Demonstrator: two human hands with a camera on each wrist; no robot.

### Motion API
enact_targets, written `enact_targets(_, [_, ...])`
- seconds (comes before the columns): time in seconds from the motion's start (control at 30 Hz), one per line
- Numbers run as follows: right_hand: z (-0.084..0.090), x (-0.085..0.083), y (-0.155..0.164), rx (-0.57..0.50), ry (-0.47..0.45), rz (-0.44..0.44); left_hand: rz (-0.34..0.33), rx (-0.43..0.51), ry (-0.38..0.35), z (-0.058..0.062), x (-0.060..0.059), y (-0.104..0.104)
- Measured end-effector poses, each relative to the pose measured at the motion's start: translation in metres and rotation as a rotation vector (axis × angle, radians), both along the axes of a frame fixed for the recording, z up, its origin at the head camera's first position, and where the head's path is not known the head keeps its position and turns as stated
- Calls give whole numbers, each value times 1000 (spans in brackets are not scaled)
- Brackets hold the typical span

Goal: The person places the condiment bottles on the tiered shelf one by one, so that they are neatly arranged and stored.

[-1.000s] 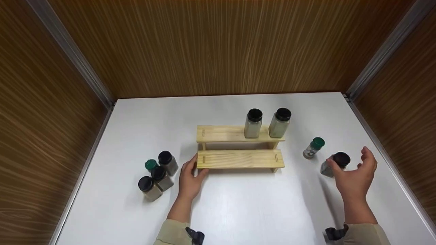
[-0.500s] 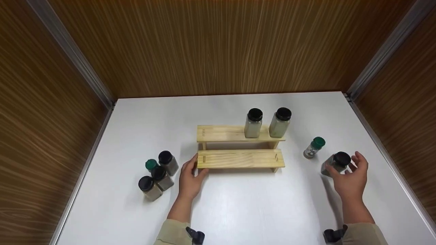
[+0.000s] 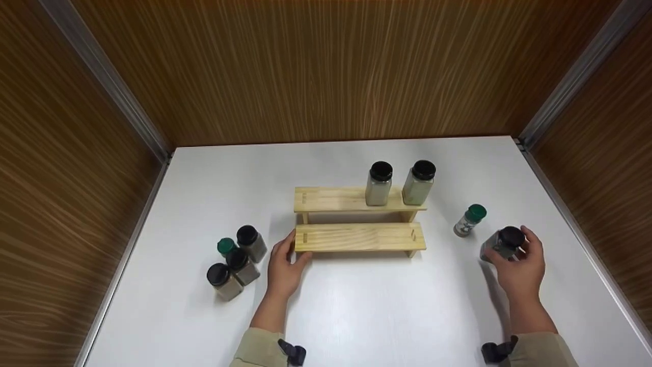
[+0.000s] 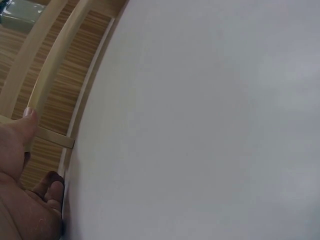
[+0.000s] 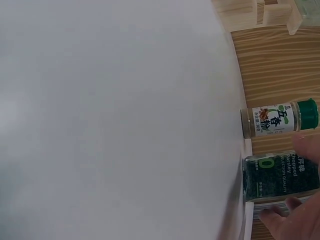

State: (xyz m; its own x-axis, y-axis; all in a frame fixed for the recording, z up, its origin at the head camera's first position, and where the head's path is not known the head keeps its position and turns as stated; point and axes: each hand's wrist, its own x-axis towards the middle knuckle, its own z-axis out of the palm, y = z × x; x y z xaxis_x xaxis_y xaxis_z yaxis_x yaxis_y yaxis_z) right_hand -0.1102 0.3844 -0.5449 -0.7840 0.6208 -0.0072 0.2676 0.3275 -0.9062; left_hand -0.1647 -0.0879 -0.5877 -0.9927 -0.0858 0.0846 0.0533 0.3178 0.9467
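Observation:
A two-tier wooden spice rack (image 3: 356, 237) stands mid-table. My left hand (image 3: 283, 270) grips the left end of its lower shelf. In the left wrist view the thumb (image 4: 25, 125) lies on the shelf edge, with other fingers curled below. At the right, my right hand (image 3: 522, 267) is around an upright black-capped jar of chopped parsley (image 5: 280, 175), thumb on one side and fingers on the other. The jar's base stands on the table. Just behind it is a small green-capped spice bottle (image 3: 469, 220) with a printed label.
Two black-capped jars, one left (image 3: 378, 184) and one right (image 3: 418, 183), stand on the rack's upper shelf. Left of the left hand is a cluster of several spice jars (image 3: 244, 267), one green-capped. Wood-grain panels (image 3: 336, 71) wall the white table (image 3: 356, 316).
My right hand has moved left and closed in around the parsley jar, its fingers drawing nearer the cap. The left hand stays on the rack.

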Motion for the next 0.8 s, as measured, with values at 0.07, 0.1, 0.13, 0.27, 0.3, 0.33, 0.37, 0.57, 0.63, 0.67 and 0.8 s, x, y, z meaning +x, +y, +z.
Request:
enact_targets(0.07, [-1,-1,-1,6,1,-5,1,-1,0,0,0,0])
enact_targets(0.1, [-1,-1,-1,6,1,-10,2,-4,0,1,1,0])
enact_targets(0.13, [-2,-1,-1,6,-1,-14,3,-6,1,0,1,0])
enact_targets(0.27, [-3,-2,-1,2,-8,-26,4,-15,5,0,0,0])
enact_targets(0.3, [-4,-3,-1,0,-10,-28,4,-15,4,0,0,0])
enact_targets(0.33, [-4,-3,-1,0,-11,-28,3,-15,5,0,0,0])
enact_targets(0.37, [-5,-3,-1,2,-11,-29,3,-14,6,0,0,0])
enact_targets(0.57, [-5,-2,-4,8,2,-30,-1,-20,-6,0,0,0])
enact_targets(0.63, [-5,-1,-5,6,11,-33,-1,-29,-12,0,-1,0])
enact_targets(0.67, [-5,0,-5,2,14,-34,-1,-33,-17,1,-1,0])
enact_targets(0.8, [-6,1,-7,-1,10,-37,-1,-34,-24,2,0,0])
